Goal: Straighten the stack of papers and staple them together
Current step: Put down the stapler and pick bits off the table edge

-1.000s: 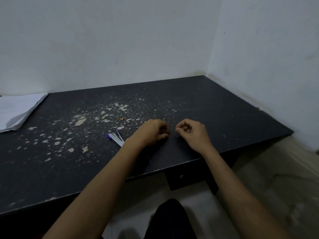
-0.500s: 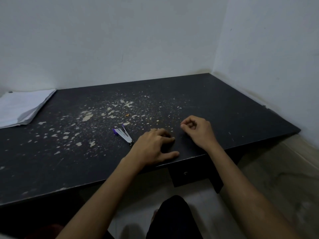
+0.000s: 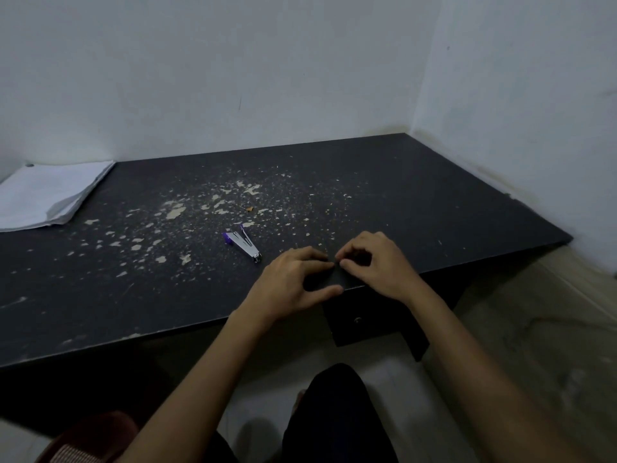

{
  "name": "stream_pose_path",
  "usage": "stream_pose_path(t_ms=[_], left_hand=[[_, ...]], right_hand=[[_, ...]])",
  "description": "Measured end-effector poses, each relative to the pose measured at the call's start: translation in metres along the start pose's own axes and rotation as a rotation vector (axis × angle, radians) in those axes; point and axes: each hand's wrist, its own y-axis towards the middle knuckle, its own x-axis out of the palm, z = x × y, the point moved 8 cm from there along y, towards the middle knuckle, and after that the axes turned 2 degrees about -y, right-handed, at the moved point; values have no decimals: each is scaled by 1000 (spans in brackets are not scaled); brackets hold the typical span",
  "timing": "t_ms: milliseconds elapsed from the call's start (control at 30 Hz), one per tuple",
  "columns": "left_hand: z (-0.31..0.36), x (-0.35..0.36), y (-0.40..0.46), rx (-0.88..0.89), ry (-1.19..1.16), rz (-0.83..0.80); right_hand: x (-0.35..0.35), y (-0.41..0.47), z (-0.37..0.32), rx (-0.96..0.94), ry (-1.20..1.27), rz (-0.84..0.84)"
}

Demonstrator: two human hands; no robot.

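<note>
A white stack of papers point(image 3: 50, 195) lies at the desk's far left, its near corner curling up. A small silver stapler with a purple end point(image 3: 243, 246) lies on the black desk point(image 3: 434, 202), a little left of my hands. My left hand point(image 3: 293, 282) rests on the desk near the front edge, fingers spread, thumb apart, holding nothing. My right hand point(image 3: 374, 262) sits just right of it with its fingers curled and thumb and forefinger pinched. The fingertips of both hands nearly meet. I see nothing between them.
The desk top is worn, with pale chipped patches point(image 3: 207, 212) across its middle. White walls close off the back and right sides. A small dark drawer point(image 3: 360, 322) hangs under the front edge, below my hands. My dark-clothed knee point(image 3: 334, 412) shows below.
My left hand has uncurled from a loose fist and spread out on the desk, uncovering the stapler. My right hand has stayed curled. My view has shifted, showing more of the paper stack.
</note>
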Motion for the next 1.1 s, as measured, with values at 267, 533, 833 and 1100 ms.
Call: stream_pose_path(t_ms=[267,533,833,1100], left_hand=[[-9,-8,-2,-115,-192,32],[-10,-12,-2,-139,-214,79],[-17,-12,-5,-194,-197,132],[-12,-9,-18,-166,-176,139]], right_hand=[[-3,-34,-21,-88,-91,85],[9,-29,-25,-79,-326,138],[10,-36,-29,-143,-326,77],[14,-53,-35,-231,-208,213]])
